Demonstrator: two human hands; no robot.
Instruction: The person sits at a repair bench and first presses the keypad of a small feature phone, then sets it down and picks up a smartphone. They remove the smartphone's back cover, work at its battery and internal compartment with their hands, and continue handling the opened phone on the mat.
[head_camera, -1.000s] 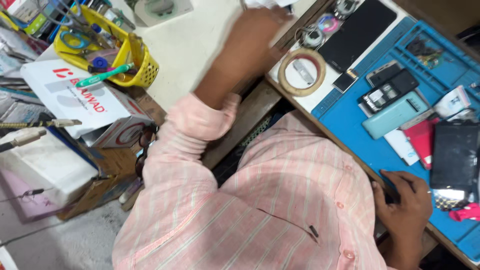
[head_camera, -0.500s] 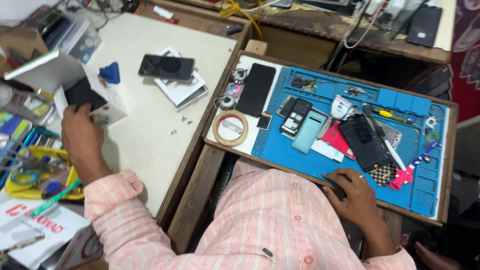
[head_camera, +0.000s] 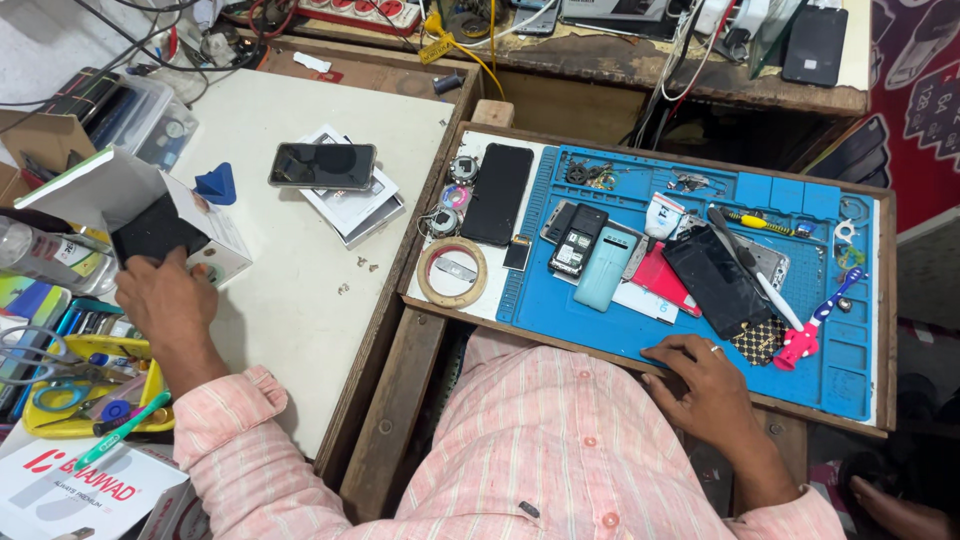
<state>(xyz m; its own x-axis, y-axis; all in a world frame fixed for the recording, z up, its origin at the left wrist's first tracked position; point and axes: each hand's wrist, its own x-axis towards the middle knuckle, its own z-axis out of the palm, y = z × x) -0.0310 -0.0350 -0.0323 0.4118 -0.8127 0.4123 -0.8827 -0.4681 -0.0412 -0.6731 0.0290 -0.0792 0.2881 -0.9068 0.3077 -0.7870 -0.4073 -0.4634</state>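
My left hand reaches to the far left of the white table, its fingers gripping the open side of a white cardboard box with a black part inside. At the near edge of the blue work mat, my right hand rests with its fingers spread and holds nothing. Just beyond that hand on the mat lie a black screen panel, a red piece and a light teal phone back.
A black phone lies on booklets on the white table. A tape roll and a black panel lie left of the mat, and a pink and blue toothbrush lies on it. A yellow tray holds scissors and pens.
My left hand went from up over the table to the white box at the far left and stays there. My right hand has kept to the mat's near edge.
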